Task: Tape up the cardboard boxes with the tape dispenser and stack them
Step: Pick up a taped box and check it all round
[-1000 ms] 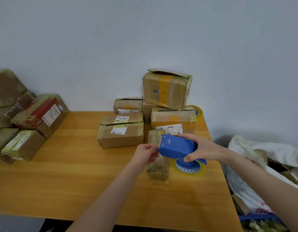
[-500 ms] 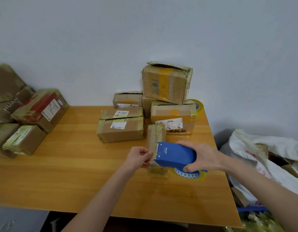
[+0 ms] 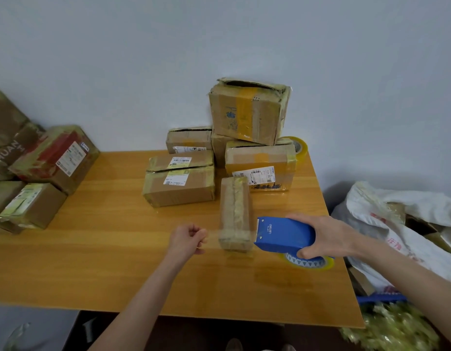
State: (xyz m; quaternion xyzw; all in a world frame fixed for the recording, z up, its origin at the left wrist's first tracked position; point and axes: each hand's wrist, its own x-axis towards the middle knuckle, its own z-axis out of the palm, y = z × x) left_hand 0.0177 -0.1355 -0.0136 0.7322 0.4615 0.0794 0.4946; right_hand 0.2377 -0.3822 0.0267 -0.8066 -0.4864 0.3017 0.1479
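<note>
The box (image 3: 235,211) lay on the bench (image 3: 118,249). Left of it, the left grip (image 3: 190,240) pinched the tape (image 3: 213,236) end. Right of it, the right grip (image 3: 328,236) held the dispenser (image 3: 285,235). A crooked pull could make the tape twist and stick.

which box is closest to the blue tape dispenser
The narrow tape-wrapped box lying lengthwise beside the blue tape dispenser; the stacked boxes sit farther back.

One head-worn wide-angle view looks forward and down across the table (image 3: 92,249) toward the wall (image 3: 143,59).
</note>
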